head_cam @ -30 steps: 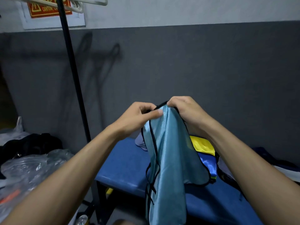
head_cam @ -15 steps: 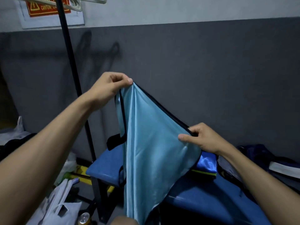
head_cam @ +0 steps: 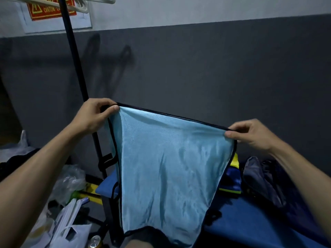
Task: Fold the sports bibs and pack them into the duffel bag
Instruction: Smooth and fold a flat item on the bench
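A light blue sports bib (head_cam: 166,167) with black trim hangs spread out in the air in front of me. My left hand (head_cam: 95,115) pinches its upper left corner. My right hand (head_cam: 250,135) pinches the upper right corner, a little lower. The black top edge is stretched taut between them. Behind the bib, a stack of folded bibs (head_cam: 232,178) in blue and yellow lies on the blue bench (head_cam: 250,222). A dark bag (head_cam: 265,178), possibly the duffel, lies at the right on the bench, its opening unclear.
A black rack pole (head_cam: 75,68) rises at the left with white hangers (head_cam: 75,2) on top. Plastic bags (head_cam: 69,178), white packaging (head_cam: 66,228) and a drink can (head_cam: 95,242) lie on the floor at lower left. A grey wall stands close behind.
My hands started together at one corner and have drawn apart. My right hand slid right along the top edge and my left hand dropped lower, so the bib now hangs spread flat.
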Demonstrator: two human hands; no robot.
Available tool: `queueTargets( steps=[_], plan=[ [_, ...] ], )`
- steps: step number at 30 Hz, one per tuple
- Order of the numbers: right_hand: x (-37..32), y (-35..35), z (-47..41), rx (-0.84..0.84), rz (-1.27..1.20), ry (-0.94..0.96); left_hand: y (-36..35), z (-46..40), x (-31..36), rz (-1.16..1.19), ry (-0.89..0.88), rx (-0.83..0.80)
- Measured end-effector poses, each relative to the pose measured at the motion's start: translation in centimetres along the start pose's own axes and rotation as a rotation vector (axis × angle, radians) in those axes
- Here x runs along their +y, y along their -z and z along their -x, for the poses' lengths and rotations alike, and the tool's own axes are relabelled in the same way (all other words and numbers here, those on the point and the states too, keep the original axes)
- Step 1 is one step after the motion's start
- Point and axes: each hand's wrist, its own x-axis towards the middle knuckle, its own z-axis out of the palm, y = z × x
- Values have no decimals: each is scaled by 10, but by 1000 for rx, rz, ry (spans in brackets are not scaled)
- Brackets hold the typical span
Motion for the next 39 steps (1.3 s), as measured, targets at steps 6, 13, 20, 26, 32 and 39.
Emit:
queueTargets(
  steps=[6, 13, 20, 26, 32, 39],
  plan=[
    [-7, 12, -11, 133, -49, 44, 3, 8, -7, -72, 35, -25],
    [-11, 24, -10, 137, 203, 63, 9, 9, -5, 90, 139, -155],
    [-17, 36, 4, 56, 102, -95, 17, 7, 15, 85, 185, -400],
    [-8, 34, 20, 52, -573, -176, 27, 18, 25, 738, 288, -452],
    [-19, -24, 12, 206, -541, -428, -5, 13, 30, 337, 529, -333],
    [-54, -150, 18, 83, -242, -235, -110, 65, 121, 637, 578, -301]
  ],
)
